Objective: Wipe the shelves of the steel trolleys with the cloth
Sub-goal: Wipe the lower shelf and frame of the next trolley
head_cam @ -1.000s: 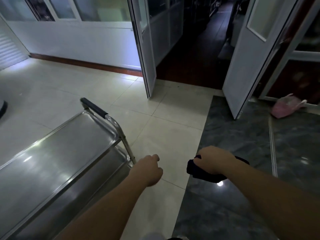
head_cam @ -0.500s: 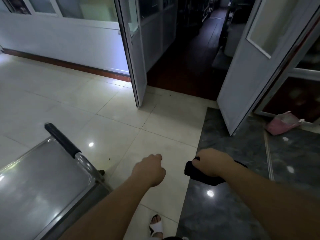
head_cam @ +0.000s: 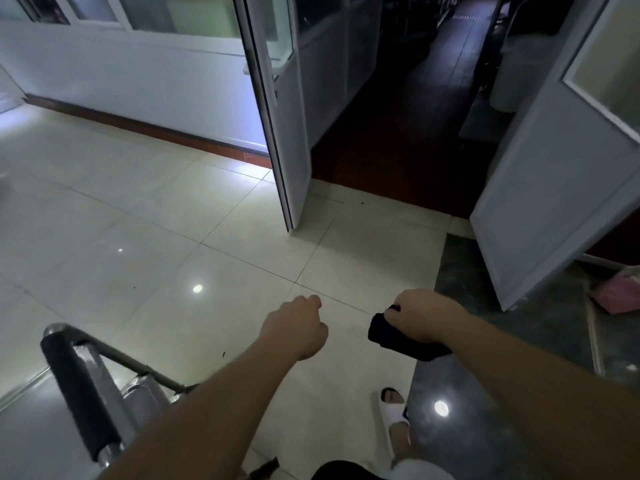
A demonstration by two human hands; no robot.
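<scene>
1. Your right hand [head_cam: 420, 315] is curled tight round the cloth [head_cam: 398, 339], a dark bundle that sticks out below and to the left of your fist. The cloth is held in the air over the seam where the pale tiles [head_cam: 145, 237] meet the dark stone floor [head_cam: 512, 341].
2. Your left hand [head_cam: 298, 329] is closed in a loose fist with nothing in it. It hangs over the pale tiles, a little left of the right hand and apart from it.
3. The trolley [head_cam: 138, 393] sits at the bottom left, mostly cut off by the edge of view. You can see its handle [head_cam: 78, 396] with a black grip, the steel tube that bends off it, and a sliver of shelf at the left edge.
4. Neither hand touches the trolley. Your left forearm crosses in front of its frame, and whether it brushes it cannot be told.
5. Your foot in a white slipper [head_cam: 393, 410] stands on the tiles just beside the dark stone.
6. Ahead, two white doors [head_cam: 287, 109] stand open onto a dark room with a reddish floor.
7. A pink bag [head_cam: 620, 296] lies on the dark stone at the far right, next to the right door.
</scene>
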